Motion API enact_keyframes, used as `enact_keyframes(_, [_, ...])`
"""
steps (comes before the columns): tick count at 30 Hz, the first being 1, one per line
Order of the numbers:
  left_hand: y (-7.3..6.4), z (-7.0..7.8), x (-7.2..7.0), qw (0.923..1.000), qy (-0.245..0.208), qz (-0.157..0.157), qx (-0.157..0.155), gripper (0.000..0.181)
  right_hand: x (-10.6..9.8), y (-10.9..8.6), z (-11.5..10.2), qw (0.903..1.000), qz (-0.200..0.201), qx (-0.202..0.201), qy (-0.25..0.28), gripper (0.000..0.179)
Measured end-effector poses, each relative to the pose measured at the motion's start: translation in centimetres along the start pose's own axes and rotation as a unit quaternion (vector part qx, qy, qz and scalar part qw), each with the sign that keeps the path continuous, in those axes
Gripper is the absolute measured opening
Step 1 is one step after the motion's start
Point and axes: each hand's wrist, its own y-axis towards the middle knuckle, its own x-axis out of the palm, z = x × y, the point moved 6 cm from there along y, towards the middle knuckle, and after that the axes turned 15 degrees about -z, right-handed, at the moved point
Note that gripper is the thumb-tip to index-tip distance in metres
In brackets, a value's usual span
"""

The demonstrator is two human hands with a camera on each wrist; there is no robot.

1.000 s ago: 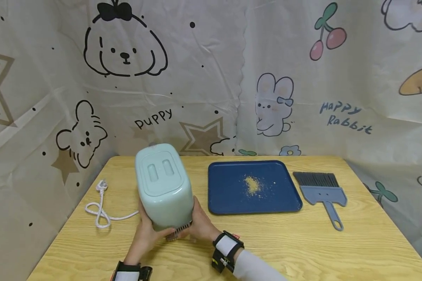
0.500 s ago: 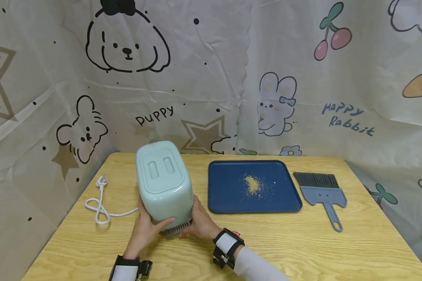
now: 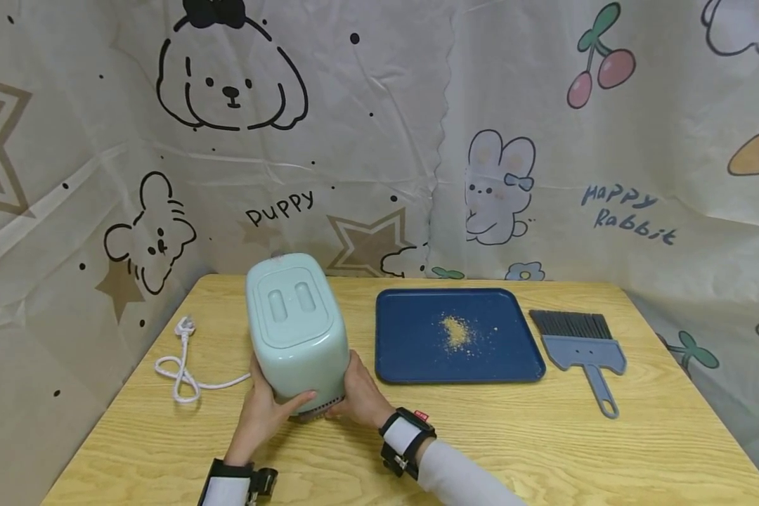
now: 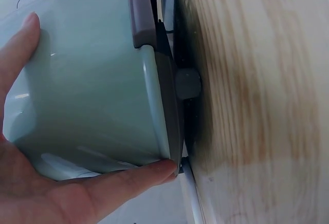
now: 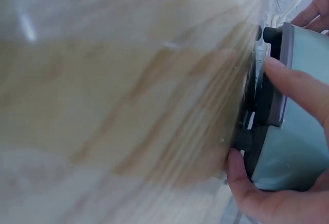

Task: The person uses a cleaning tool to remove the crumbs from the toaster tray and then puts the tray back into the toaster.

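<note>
A mint-green toaster (image 3: 294, 302) with a lidded top is tilted on the left part of the table, between both hands. My left hand (image 3: 261, 416) grips its left side, the thumb lying across the near end. My right hand (image 3: 363, 395) holds the lower right side, with fingertips at the bottom edge. At that edge a grey-brown slotted crumb tray (image 3: 316, 411) shows; in the right wrist view my thumb touches the brown strip (image 5: 282, 88). A dark foot (image 4: 188, 83) is under the toaster; whether it touches the table I cannot tell.
A blue tray (image 3: 411, 369) with a small heap of yellowish crumbs (image 3: 457, 332) lies right of the toaster. Further right is a blue-grey hand brush (image 3: 583, 351) with dark bristles. A white power cord (image 3: 183, 372) with its plug lies coiled at the left.
The slotted crumb tray sticks out less from the toaster's near end, having slid inward. My right hand has shifted slightly; the left keeps its hold.
</note>
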Motion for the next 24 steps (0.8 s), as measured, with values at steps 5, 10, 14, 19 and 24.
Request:
enact_keyframes(5, [0.0,0.1,0.0,0.9998,0.010,0.003,-0.014,0.119,-0.1,-0.1,0.2,0.9992,0.017,0.014,-0.034,0.095])
enact_keyframes(10, [0.1,0.4,0.3,0.9996,0.024,0.003,-0.014,0.118,-0.4,-0.3,0.7,0.9979,0.037,0.028,-0.045,0.089])
enact_keyframes(14, [0.2,0.7,0.7,0.9995,0.027,-0.006,-0.013,0.117,-0.8,-0.7,1.0,0.9965,0.057,0.047,-0.037,0.085])
enact_keyframes(19, [0.3,1.0,1.3,0.9997,0.021,-0.013,-0.006,0.115,-1.3,-1.3,1.3,0.9942,0.080,0.063,-0.036,0.079])
enact_keyframes(24, [0.8,0.9,1.6,0.9995,0.009,-0.028,-0.011,0.117,-1.6,-1.3,1.4,0.9948,0.063,0.074,-0.031,0.077])
